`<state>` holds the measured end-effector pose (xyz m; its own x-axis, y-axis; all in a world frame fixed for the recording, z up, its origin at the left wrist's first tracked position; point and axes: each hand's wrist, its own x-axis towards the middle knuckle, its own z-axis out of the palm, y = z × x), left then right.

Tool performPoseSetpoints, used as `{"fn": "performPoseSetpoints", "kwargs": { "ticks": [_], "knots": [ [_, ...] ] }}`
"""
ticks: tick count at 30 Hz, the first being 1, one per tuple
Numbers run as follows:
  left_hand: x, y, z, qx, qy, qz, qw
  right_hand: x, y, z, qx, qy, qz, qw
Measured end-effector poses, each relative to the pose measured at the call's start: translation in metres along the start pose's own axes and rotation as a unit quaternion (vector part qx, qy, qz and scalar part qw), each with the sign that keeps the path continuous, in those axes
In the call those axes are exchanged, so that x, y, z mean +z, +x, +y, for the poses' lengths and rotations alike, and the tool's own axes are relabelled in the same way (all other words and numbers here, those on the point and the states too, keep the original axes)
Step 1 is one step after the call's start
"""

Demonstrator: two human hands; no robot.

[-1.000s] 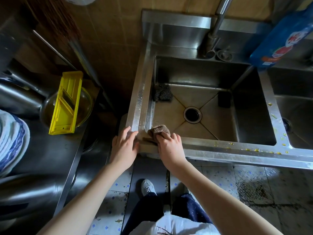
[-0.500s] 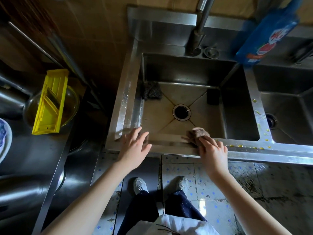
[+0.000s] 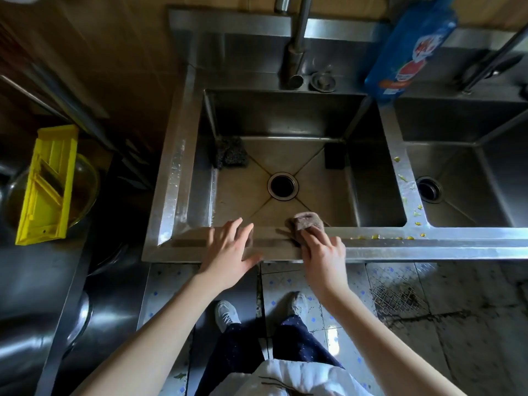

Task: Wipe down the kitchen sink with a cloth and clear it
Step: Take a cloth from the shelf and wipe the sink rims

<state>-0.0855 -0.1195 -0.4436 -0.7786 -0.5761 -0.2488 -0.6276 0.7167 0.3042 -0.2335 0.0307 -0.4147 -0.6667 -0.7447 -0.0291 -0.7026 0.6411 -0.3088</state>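
A steel sink (image 3: 177, 172) with a round drain (image 3: 283, 186) fills the middle of the head view. My right hand (image 3: 323, 252) grips a brown cloth (image 3: 307, 222) and presses it on the sink's front rim, just right of the drain. My left hand (image 3: 231, 250) rests flat on the same rim with fingers spread, a little left of the cloth. A dark scourer (image 3: 230, 152) lies in the basin's back left corner. A black block (image 3: 334, 155) stands in its back right corner. Yellow crumbs (image 3: 383, 237) dot the front rim to the right and the divider.
A faucet (image 3: 297, 52) and a strainer plug (image 3: 323, 80) stand behind the basin, beside a blue detergent bag (image 3: 411, 50). A second basin (image 3: 471, 167) lies to the right. At the left, a yellow slicer (image 3: 48, 184) rests on a glass bowl (image 3: 85, 184).
My right hand has slid the cloth rightward along the front rim, from the left corner to past the drain. My left hand has followed to the right on the rim.
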Motion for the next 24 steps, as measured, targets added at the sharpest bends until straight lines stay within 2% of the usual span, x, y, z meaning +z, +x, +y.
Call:
{"fn": "performPoseSetpoints", "kwargs": {
  "ticks": [4, 9, 14, 20, 24],
  "knots": [
    [0.002, 0.008, 0.012, 0.004, -0.02, 0.001, 1.0, 0.003, 0.002, -0.003, -0.026, 0.008, -0.01, 1.0],
    [0.005, 0.021, 0.032, -0.029, -0.067, -0.01, 0.997, -0.009, 0.003, 0.03, -0.023, -0.003, 0.027, 0.999],
    [0.011, 0.028, 0.054, -0.015, -0.045, -0.03, 0.998, -0.026, 0.0, 0.091, 0.029, -0.018, 0.068, 0.997],
    [0.016, 0.041, 0.095, 0.006, -0.04, -0.062, 0.997, -0.054, 0.0, 0.179, 0.149, -0.024, 0.086, 0.985],
    [0.02, 0.052, 0.12, 0.02, -0.02, -0.05, 0.998, -0.064, 0.005, 0.207, 0.137, -0.005, 0.085, 0.987]
  ]
}}
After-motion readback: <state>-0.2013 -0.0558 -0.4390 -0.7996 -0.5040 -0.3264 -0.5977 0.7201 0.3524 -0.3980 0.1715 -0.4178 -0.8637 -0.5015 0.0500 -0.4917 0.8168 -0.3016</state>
